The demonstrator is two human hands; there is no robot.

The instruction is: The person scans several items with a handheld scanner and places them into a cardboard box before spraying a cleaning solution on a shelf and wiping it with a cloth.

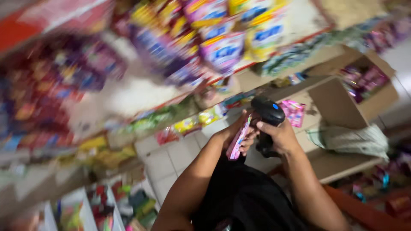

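My left hand [238, 132] grips a flat pink packet [238, 139], held on edge in front of me. My right hand [280, 136] is closed around a black hand-held scanner [268, 113] with a small blue light on top. The scanner's head sits right beside the pink packet, almost touching it. Both forearms reach up from the bottom of the view over my dark clothing. The whole picture is tilted and blurred by motion.
Shop shelves [180, 100] packed with colourful sachets and packets run across the upper left. An open cardboard box [364, 92] with pink packets stands at the right, another pink packet [293, 112] on a box flap, a white sack [349, 139] below. Pale floor tiles [171, 160] lie underneath.
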